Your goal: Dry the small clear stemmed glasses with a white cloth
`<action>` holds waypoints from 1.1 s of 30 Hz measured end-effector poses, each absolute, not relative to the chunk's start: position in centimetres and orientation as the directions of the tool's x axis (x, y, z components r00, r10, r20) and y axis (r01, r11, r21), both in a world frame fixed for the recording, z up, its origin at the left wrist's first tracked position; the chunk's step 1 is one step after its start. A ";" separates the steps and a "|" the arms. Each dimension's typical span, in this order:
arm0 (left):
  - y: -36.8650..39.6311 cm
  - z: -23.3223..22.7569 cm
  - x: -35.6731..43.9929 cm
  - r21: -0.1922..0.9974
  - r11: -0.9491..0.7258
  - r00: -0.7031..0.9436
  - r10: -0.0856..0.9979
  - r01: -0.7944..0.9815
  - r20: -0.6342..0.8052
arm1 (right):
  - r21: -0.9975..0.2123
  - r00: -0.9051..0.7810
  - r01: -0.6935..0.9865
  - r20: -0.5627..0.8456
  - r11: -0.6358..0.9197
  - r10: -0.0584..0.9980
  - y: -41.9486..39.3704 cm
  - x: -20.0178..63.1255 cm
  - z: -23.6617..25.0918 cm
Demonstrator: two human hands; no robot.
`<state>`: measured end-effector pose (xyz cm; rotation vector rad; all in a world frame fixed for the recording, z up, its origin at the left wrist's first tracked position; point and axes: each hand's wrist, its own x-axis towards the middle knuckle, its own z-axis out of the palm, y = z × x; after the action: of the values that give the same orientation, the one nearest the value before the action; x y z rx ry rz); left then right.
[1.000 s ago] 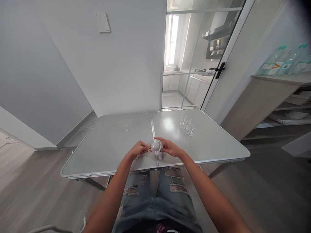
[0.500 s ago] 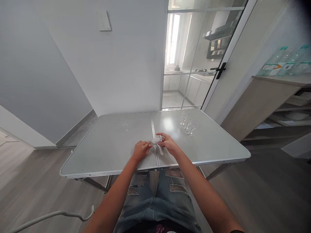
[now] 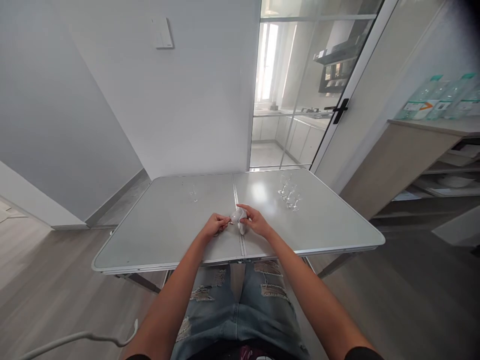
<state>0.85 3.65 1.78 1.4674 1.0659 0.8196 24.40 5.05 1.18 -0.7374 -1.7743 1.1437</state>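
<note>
A small clear stemmed glass [image 3: 234, 218] lies sideways in the air above the table's middle seam. My left hand [image 3: 215, 225] is closed, pinching it at the stem end. My right hand [image 3: 255, 220] grips a white cloth [image 3: 242, 229] around the bowl end, which partly hides the bowl. On the table's right half stand several clear stemmed glasses [image 3: 289, 195] close together. A single clear glass [image 3: 194, 193] stands apart on the left half.
The grey folding table [image 3: 157, 220] has a metal rim and reaches back to the wall. Behind it on the right is a glass door with a black handle [image 3: 341, 110]. Plastic bottles [image 3: 425, 97] stand on a wooden shelf unit [image 3: 390, 155]. A pale hose [image 3: 82, 336] lies low at the left.
Both hands have shifted a little to the left with the glass and cloth. More of the glass's bowl shows between them. The standing glasses have stayed in place.
</note>
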 end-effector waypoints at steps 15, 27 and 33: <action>3.0 0.0 1.7 0.533 -0.483 0.262 0.860 0.695 0.439 | -0.999 -0.120 0.019 0.044 0.047 0.992 4.9 21.6 2.7; 3.9 0.5 0.5 0.935 -0.202 0.285 0.951 0.292 0.117 | -0.948 -0.486 -0.146 0.318 0.283 0.814 5.8 23.1 0.9; 4.4 -0.2 0.0 0.943 -0.179 0.325 0.942 0.280 0.082 | -0.947 -0.510 -0.150 0.321 0.285 0.798 5.6 23.4 0.0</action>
<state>0.04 4.36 -0.23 1.6680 1.1162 0.8997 23.37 5.60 0.04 -0.5981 -1.6820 1.3642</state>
